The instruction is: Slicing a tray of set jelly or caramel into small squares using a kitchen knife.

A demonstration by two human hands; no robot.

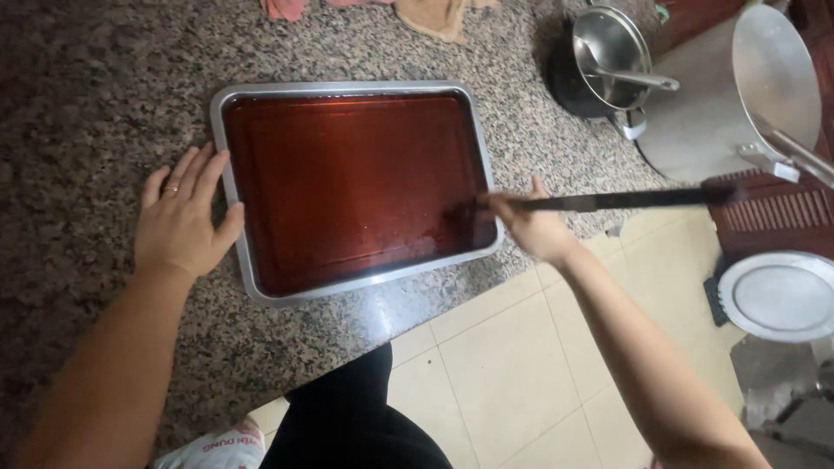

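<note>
Seen from the head camera, the work in hand looks like cutting a set dark-red jelly in a metal tray (228,174), and it seems to be at its very start: the jelly's face shows no cut lines that I can make out. The tray sits at the centre of the frame on a speckled granite surface (87,87), its near corner close to the surface's edge.

The left hand (181,221) lies flat and spread at the tray's left rim, fingers touching the metal, holding nothing. The right hand (534,227) has its grip closed around a long knife (608,201), which lies nearly level; one end reaches into the tray's lower right corner, the other runs off toward the right of the frame. Which end is blade is hard to tell through blur.

The next move, by my judgement, calls for a steady straight draw across the jelly (352,178) while the left hand keeps the tray from sliding.

The jelly is glossy, smooth and deep reddish brown, filling the tray nearly to its rim.

At upper right stand a small pan with a ladle (630,76) and a large steel pot (721,104).
</note>
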